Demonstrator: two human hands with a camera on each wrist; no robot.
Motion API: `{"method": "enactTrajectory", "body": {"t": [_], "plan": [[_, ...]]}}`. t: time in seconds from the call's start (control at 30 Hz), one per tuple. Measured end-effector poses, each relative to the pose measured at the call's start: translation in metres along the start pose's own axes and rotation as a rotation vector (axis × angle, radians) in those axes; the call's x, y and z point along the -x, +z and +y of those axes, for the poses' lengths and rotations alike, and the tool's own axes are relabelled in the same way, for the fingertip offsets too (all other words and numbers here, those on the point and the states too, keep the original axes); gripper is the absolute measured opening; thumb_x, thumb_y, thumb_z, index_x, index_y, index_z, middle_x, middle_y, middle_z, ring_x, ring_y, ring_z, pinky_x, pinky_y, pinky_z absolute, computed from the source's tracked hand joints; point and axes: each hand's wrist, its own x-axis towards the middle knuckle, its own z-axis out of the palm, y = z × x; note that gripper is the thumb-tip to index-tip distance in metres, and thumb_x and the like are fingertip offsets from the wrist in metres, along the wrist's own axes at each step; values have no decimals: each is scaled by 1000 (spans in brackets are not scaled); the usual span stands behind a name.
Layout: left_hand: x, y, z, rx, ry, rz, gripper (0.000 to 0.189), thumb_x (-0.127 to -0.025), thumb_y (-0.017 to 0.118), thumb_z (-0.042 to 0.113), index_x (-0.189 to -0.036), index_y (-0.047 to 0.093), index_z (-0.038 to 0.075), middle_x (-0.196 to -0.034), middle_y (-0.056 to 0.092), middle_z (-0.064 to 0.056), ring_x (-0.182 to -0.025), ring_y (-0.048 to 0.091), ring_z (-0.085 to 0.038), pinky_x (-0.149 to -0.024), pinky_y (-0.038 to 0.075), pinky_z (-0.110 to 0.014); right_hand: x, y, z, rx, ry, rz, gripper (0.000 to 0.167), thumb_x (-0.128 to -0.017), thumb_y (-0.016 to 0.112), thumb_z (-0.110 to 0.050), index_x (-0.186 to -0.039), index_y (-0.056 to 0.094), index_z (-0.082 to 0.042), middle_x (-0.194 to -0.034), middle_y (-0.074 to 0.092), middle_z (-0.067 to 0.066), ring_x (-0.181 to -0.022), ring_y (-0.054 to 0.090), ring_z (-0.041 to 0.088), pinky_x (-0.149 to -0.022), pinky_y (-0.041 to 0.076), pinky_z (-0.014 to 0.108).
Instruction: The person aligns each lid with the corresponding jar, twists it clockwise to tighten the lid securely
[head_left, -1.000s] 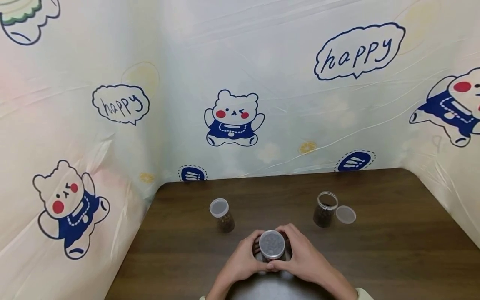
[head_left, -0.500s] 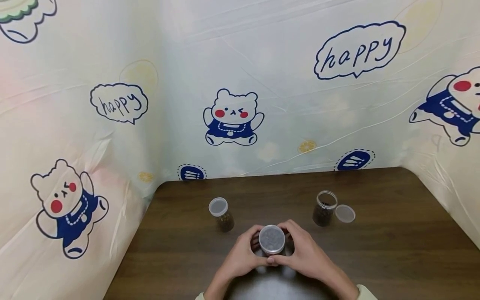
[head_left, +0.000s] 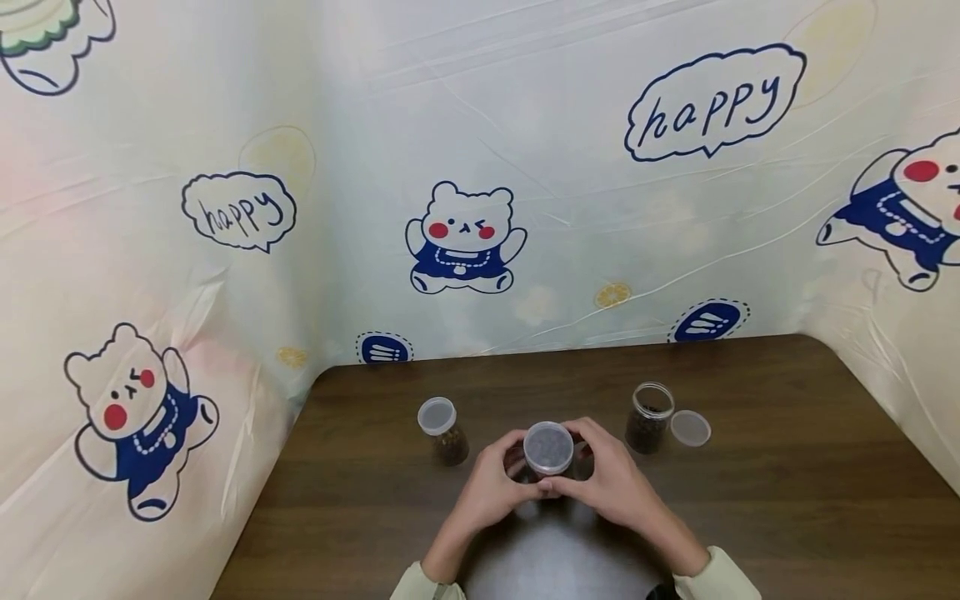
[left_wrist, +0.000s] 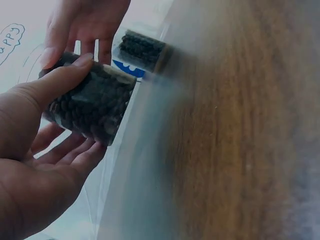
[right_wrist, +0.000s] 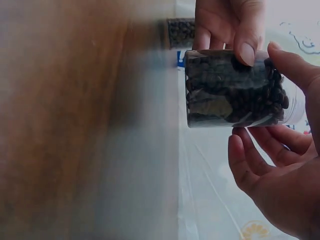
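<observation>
Backdrop: printed cloth (head_left: 570, 150) hanging behind the dark table (head_left: 337, 517).
Held jar (head_left: 549, 447): lidded, upright, dark bean-like pieces inside, between both hands, mid-table.
Left hand (head_left: 493, 483): curled round its left side.
Right hand (head_left: 615, 483): curled round its right; thumbs meet nearside, probably for steadiness.
Left jar (head_left: 450, 443): lidded, upright.
Right jar (head_left: 647, 431): uncapped, loose lid (head_left: 691, 428) just beside, perhaps for easy reach.
Room: tightest by the right jar; more wood shows towards the far edge.

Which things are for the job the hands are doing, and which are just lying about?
In the job now:
left hand
right hand
lidded jar of dark pieces, held by both

Not being touched, maybe just waiting:
closed jar
open jar
loose lid
table
</observation>
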Motion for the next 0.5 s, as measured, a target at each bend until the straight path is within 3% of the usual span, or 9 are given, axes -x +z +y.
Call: {"method": "enactTrajectory", "body": {"t": [0.5], "plan": [[-36,6,-4,-42,13,64,65,-83,89,9,-142,62,12,-141,66,-12,-135,64,-29,-111,54,-36,-25,1,19,34,69,20,66,-84,91,-27,-140,61,-12,-128,67,2,-106,65,15,-87,59,38]]}}
